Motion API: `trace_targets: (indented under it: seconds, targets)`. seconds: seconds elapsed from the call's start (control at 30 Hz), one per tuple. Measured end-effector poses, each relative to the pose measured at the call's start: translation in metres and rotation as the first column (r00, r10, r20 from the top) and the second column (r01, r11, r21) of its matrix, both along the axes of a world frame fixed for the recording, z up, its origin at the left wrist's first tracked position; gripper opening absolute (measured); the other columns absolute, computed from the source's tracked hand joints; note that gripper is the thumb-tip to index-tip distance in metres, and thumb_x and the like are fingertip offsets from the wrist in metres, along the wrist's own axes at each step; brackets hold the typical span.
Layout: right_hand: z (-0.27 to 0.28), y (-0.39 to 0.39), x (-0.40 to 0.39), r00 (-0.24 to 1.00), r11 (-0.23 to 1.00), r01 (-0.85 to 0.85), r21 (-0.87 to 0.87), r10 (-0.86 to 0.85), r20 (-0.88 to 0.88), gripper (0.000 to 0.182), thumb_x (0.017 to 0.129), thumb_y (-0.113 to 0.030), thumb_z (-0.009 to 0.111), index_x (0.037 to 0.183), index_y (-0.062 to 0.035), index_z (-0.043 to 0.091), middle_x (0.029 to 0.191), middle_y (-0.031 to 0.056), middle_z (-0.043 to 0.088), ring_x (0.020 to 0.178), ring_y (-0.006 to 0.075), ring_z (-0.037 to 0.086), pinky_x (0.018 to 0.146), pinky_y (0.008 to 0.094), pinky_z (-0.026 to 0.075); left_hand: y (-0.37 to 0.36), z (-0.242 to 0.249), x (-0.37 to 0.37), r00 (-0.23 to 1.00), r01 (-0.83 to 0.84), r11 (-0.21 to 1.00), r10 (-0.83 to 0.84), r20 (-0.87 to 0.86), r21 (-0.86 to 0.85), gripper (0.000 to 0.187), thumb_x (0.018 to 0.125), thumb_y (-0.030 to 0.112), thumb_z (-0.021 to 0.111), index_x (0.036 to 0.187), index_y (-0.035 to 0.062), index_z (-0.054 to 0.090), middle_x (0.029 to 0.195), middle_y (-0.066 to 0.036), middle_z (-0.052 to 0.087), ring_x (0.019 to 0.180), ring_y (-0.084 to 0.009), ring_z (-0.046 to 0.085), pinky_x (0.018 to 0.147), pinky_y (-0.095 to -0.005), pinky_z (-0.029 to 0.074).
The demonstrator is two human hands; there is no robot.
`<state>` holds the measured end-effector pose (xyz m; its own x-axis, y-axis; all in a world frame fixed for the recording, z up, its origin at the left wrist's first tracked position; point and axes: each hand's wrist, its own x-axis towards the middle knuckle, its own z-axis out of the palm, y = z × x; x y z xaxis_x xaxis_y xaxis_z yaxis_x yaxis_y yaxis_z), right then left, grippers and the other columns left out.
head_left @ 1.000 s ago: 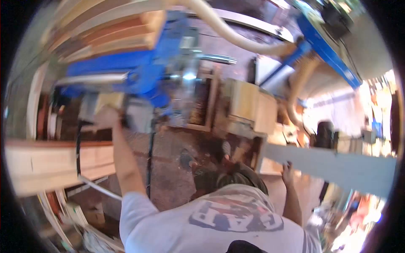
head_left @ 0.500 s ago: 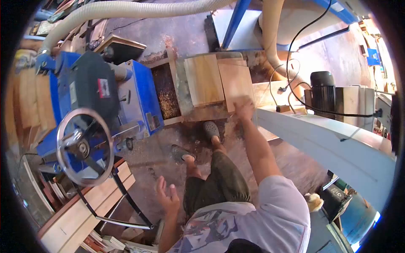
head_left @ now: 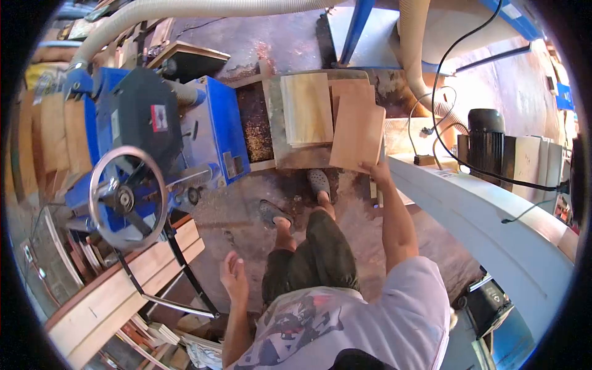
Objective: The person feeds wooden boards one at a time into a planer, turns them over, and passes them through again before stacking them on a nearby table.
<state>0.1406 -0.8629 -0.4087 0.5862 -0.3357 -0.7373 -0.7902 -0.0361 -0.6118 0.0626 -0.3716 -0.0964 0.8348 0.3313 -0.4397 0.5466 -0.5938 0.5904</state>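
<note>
My right hand point(head_left: 378, 171) grips the near right corner of a reddish-brown wooden board point(head_left: 356, 126), fingers at its edge. The board lies tilted over another brown board point(head_left: 349, 83), which shows only at its far end. Left of it is a stack of paler boards point(head_left: 305, 110). These boards rest on a worn low platform point(head_left: 280, 145). Far from the wood, near my thigh, my left hand point(head_left: 234, 277) is raised with its fingers loosely apart and nothing in it.
A blue machine point(head_left: 225, 129) with a metal handwheel point(head_left: 98, 206) stands on the left. To the right runs a long white beam point(head_left: 456, 203) beside a black motor point(head_left: 486, 139). A ribbed hose point(head_left: 203, 13) crosses the top. Long planks point(head_left: 123, 293) lie at lower left.
My right hand has taken hold of the board's near corner; the board has turned and shifted toward me, uncovering part of the board below. My left hand's fingers have drawn closer together.
</note>
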Motion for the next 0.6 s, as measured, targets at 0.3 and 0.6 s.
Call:
trace_targets:
  seconds: [0.3,0.6]
  targets:
    - [0.258,0.172,-0.081,0.925,0.549,0.374,0.747,-0.28,-0.258,0.043,0.078,-0.037,0.075,0.105,-0.008,0.058,0.082,0.0056,0.061,0.061,0.0186,0.055,0.056,0.0337,0.048,-0.019,0.041,-0.007,0.993,-0.086,0.592,-0.016,-0.119,-0.801,0.042,0.094,0.011,0.062,0.131,-0.0039,0.047,0.125,-0.013,0.058,0.121,-0.0196,0.052,0.105,-0.0341,0.039]
    - [0.385,0.382,-0.077,0.785,0.476,-0.551,0.685,0.575,0.231,0.044,0.082,-0.028,0.074,0.111,0.004,0.064,0.096,0.0113,0.068,0.088,0.0177,0.061,0.077,0.034,0.049,0.081,0.111,-0.078,0.765,-0.353,0.356,0.643,-0.047,-0.865,0.03,0.084,0.004,0.066,0.113,-0.0011,0.059,0.101,-0.006,0.066,0.086,-0.012,0.061,0.073,-0.0291,0.05]
